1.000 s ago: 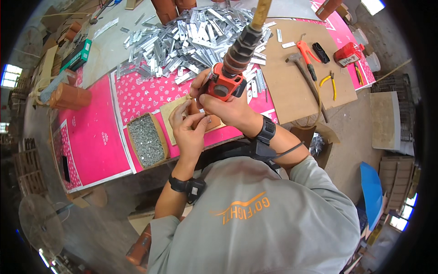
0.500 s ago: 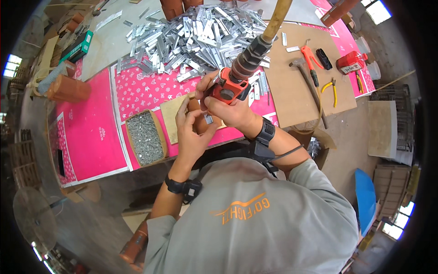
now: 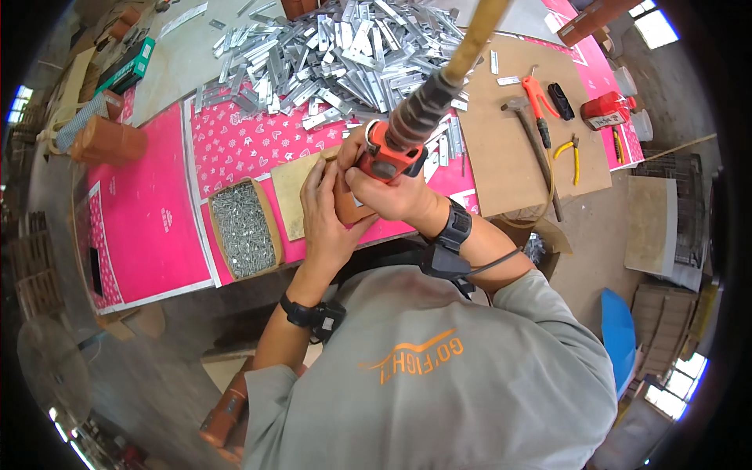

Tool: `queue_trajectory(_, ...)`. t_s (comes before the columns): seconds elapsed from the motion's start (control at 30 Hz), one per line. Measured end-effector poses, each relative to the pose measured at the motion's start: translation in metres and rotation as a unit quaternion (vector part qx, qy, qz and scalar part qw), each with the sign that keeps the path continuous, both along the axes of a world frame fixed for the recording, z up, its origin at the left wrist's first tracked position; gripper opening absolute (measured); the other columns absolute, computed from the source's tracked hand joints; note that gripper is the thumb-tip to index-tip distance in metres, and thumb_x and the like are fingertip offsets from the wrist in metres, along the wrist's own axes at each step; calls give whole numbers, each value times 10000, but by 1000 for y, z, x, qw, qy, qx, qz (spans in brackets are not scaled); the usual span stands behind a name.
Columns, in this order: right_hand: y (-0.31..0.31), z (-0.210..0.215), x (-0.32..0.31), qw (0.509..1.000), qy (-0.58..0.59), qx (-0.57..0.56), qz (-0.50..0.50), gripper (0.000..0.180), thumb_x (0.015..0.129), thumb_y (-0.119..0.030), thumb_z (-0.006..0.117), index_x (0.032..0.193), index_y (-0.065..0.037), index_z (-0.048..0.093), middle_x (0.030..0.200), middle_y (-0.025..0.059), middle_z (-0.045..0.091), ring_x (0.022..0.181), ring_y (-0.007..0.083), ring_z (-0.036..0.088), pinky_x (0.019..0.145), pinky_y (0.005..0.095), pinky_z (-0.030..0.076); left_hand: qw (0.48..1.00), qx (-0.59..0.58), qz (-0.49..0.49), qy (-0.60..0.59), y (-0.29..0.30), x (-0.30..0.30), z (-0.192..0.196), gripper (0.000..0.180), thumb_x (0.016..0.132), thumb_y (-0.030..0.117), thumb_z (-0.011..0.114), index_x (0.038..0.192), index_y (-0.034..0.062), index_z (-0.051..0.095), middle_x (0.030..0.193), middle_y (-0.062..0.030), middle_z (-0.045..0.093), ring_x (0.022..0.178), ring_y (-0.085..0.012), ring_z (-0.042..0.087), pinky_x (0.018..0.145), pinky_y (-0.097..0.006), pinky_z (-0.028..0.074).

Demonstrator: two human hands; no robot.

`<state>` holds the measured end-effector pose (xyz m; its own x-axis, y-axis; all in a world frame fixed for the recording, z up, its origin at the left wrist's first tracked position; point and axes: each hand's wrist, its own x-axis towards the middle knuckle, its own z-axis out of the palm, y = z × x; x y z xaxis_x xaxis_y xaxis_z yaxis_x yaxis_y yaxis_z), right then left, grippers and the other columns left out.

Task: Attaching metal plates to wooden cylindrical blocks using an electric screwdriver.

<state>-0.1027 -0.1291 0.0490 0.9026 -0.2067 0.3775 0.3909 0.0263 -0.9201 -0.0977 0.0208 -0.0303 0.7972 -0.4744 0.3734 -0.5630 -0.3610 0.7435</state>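
Observation:
My right hand [image 3: 395, 194] is closed around a red and black power driver [image 3: 398, 153], which has a tan hose running up from its top. The driver's tip is hidden beneath the hand. My left hand [image 3: 327, 227] grips an orange-brown piece [image 3: 350, 207] from its left and near side, over a pale yellow board [image 3: 291, 200]. The piece is partly covered by my fingers, and a bit of silver metal shows on it beside my right hand. To the left of my left hand stands an open cardboard box of screws [image 3: 244, 227].
A large pile of flat silver metal strips [image 3: 352, 59] lies beyond my hands. Over brown cardboard [image 3: 501, 157] at right are a hammer [image 3: 536, 149], an orange air gun [image 3: 535, 98], yellow pliers [image 3: 576, 157] and a red container [image 3: 605, 108]. Orange-brown parts [image 3: 113, 141] stand at left.
The driver and my right hand have come down slightly over the brown piece, hiding more of its silver metal. My left hand still holds the piece.

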Motion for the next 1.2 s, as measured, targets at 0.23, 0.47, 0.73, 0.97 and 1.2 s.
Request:
queue_trajectory(0.23, -10, -3, 3, 983, 49, 161, 78, 196, 757, 21, 635, 937, -12, 564, 870, 56, 662, 773, 126, 639, 701, 308, 539, 1000, 14, -13, 19, 8, -1, 15, 916, 691, 188, 886, 1444, 29, 390, 1466, -181, 410, 1347, -375, 411, 1094, -456, 375)
queue_trajectory(0.47, -18, 37, -6, 995, 48, 62, 54, 290, 761, 47, 630, 1046, 9, 586, 912, 67, 670, 849, 132, 653, 762, 309, 547, 961, 95, 261, -2, 90, 29, 40, 328, 818, 120, 747, 1117, 13, 662, 1046, -139, 658, 1059, -327, 576, 917, -431, 458)
queue_trajectory(0.73, -30, 37, -11, 996, 82, 35, 15, 238, 760, 29, 647, 994, 6, 610, 889, 55, 678, 828, 115, 649, 753, 301, 553, 933, 306, 185, 24, 130, 40, 33, 175, 801, 124, 740, 939, 18, 722, 972, -148, 650, 958, -345, 593, 870, -426, 471)
queue_trajectory(0.97, -34, 27, -19, 997, 74, -2, 4, 261, 751, 28, 652, 1011, 9, 635, 906, 58, 684, 847, 120, 658, 789, 308, 557, 940, 272, 200, 53, 125, 42, 31, 134, 816, 126, 711, 865, 7, 672, 871, -131, 646, 911, -324, 606, 820, -421, 479)
queue_trajectory(1.2, -40, 33, -17, 997, 66, 25, -4, 236, 757, 34, 632, 993, 21, 628, 907, 73, 684, 862, 125, 657, 763, 300, 561, 940, 177, 287, 58, 119, 40, 36, 120, 885, 112, 666, 929, 8, 626, 892, -118, 677, 857, -255, 664, 743, -381, 511)
